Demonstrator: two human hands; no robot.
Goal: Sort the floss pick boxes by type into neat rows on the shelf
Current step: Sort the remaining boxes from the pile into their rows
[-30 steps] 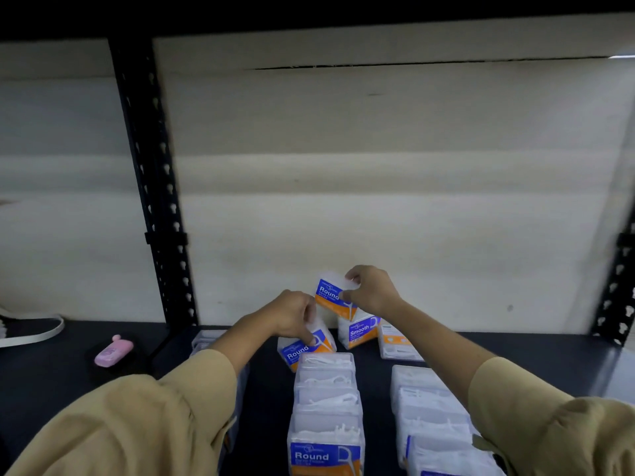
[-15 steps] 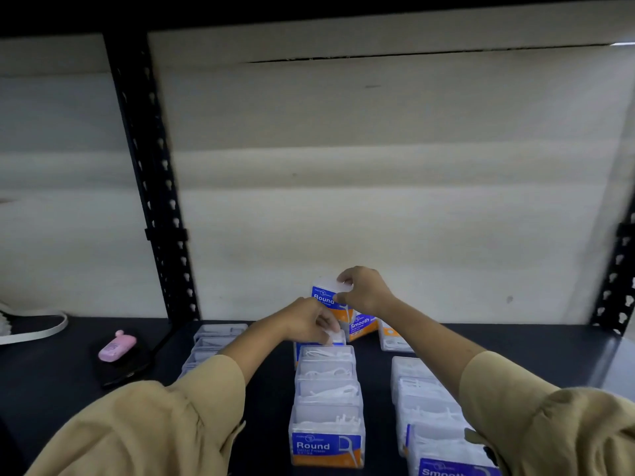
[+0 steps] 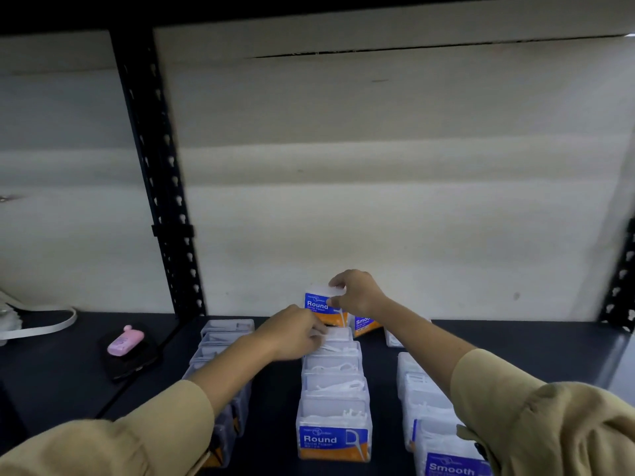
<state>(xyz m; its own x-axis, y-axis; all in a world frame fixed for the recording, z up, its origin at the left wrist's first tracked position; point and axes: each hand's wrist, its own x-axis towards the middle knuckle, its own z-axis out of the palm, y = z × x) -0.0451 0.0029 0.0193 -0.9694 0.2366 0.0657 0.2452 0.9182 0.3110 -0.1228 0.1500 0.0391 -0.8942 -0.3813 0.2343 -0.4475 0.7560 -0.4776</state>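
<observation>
Standing just right of the gripped Round box [image 3: 321, 306]: a Smooth box [image 3: 365, 326].

Right hand [image 3: 357, 293] lowered Round box [image 3: 321, 305], seemingly behind middle row [image 3: 333, 383].

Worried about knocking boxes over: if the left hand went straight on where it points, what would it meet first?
Most likely the rearmost box of the middle row: the left hand looks to be touching it, though depth is unclear.

Loose tan sleeves [image 3: 549, 424], apparently elbow-length, bare forearms [image 3: 424, 340]
</observation>
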